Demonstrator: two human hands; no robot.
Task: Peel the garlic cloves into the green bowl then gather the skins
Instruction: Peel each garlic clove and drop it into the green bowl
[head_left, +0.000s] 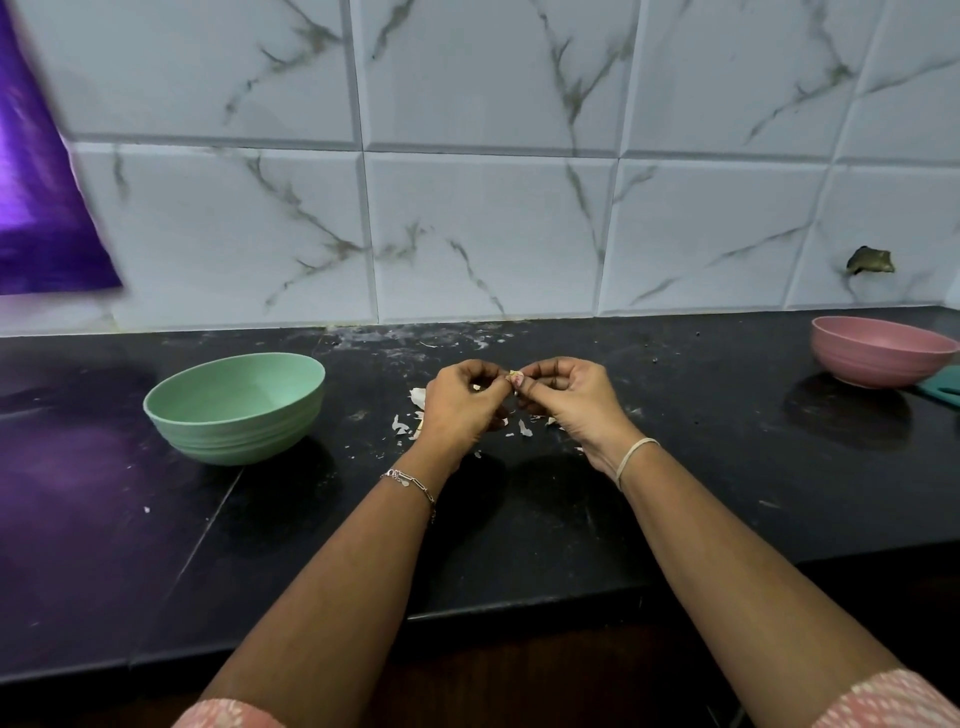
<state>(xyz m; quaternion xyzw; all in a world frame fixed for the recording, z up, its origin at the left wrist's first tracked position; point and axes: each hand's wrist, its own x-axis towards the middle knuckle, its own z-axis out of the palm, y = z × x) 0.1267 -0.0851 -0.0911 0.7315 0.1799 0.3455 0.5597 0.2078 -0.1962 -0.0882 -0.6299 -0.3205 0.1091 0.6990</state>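
1. Tiled wall (483, 228): white marble-patterned tiles with grey veins, rising behind the counter. A chipped dark hole (870, 261) sits low on the right side.
2. Counter (727, 467): black, glossy stone, dusted with pale specks toward its back edge. A seam runs across its left part.
3. Purple sheet (36, 208): shiny and blurred, hanging against the wall above the counter's back left corner.
4. Green bowl (234, 431): round with a ribbed outer wall, upright on the left half of the counter, well apart from the hands.
5. Pink bowl (862, 369): same shape, upright near the back right corner.
6. Left hand (460, 408): raised over the middle of the counter, fingers curled, thumb and fingertips pinching one end of the garlic clove. A chain bracelet (410, 480) circles the wrist.
7. Right hand (569, 397): facing the left, fingers curled, thumb and forefinger pinching the other end of the same clove. A pale band (631, 457) circles the wrist.
8. Teal object (943, 392): flat, cut off by the right edge, just beside the pink bowl. What it is cannot be told.
9. Skins (402, 427): white papery flakes scattered on the counter's middle, under and beside both hands.
10. Garlic clove (514, 375): small and pale, held between the two hands' fingertips above the skins, right of the green bowl.
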